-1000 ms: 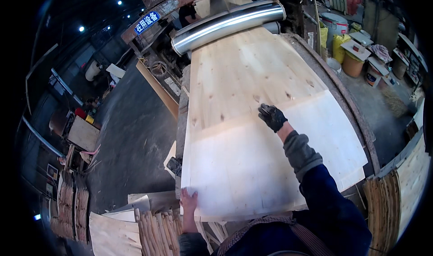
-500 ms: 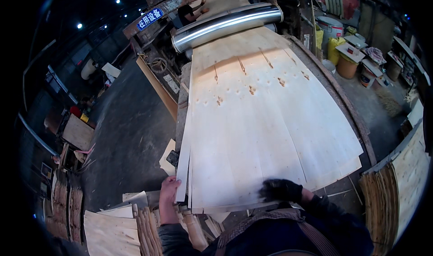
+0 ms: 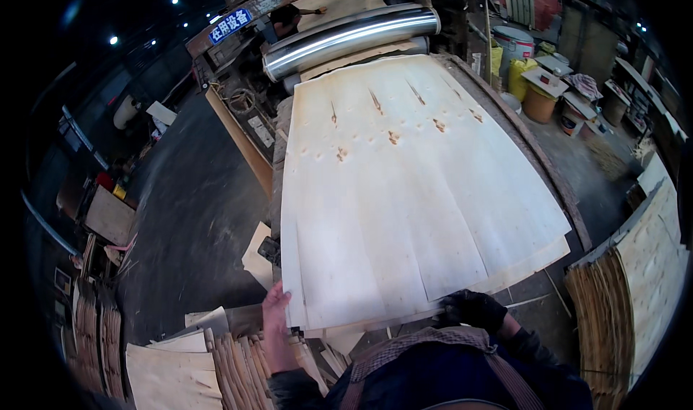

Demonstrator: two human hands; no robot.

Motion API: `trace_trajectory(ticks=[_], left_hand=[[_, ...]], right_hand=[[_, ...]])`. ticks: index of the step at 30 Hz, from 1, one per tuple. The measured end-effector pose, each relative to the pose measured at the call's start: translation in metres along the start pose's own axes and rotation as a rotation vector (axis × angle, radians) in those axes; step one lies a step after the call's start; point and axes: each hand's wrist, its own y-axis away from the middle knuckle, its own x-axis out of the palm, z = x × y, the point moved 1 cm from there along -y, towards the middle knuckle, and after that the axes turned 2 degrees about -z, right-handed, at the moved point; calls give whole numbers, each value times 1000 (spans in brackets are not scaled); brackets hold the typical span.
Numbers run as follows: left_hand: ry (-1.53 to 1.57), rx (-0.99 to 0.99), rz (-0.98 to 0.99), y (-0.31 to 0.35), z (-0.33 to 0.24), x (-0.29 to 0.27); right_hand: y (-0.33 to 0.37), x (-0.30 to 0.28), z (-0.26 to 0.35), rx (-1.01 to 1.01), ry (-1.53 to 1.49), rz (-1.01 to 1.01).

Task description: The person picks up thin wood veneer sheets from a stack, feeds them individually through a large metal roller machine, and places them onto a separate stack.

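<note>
A broad stack of pale wood veneer sheets (image 3: 404,208) with brown knots and streaks lies in front of me, its near edges slightly fanned. My bare left hand (image 3: 275,300) pinches the near left corner of the top sheet, thumb above. At the near right edge is my right hand (image 3: 473,310) in a black glove, its fingers curled onto the sheet's rim; the dark glove hides some of the grip. Beyond the stack's far edge runs a shiny metal roller (image 3: 354,38), with a tan sheet strip (image 3: 364,58) under it.
Past the roller a person's arm (image 3: 307,11) reaches over another sheet. A rusty rail (image 3: 534,146) borders the stack's right side. Veneer piles stand at lower left (image 3: 173,374) and lower right (image 3: 603,323). Buckets and a yellow bag (image 3: 520,78) sit at far right.
The sheet at the roller has run farther under it, baring the stack's far edge and a gap. My right hand slid from the sheet's top to its near right edge. The left keeps its corner.
</note>
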Motion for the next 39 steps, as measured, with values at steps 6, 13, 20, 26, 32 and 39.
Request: trace_trajectory(ticks=[6,13,20,26,32,39], left_hand=[[180,-85,-73,1,56,15],[-71,-119,-80,-23,52,-43],[-481,-148,-345,-22,89,-60],[-168,-318,-305,-35,95,-30],[-247,-261,-315,-19,88,-5],[-377,-160,-512,5,86,41]], right_hand=[[15,18,16,-107,-45,-2],[15,-27,57,-233,798,-110],[90,-86,84,157,494,-635],[44,-104,69,-532,-293,-386],[54,-110,94,-676,138,-596],[143,-96,162,-247,639,-699]])
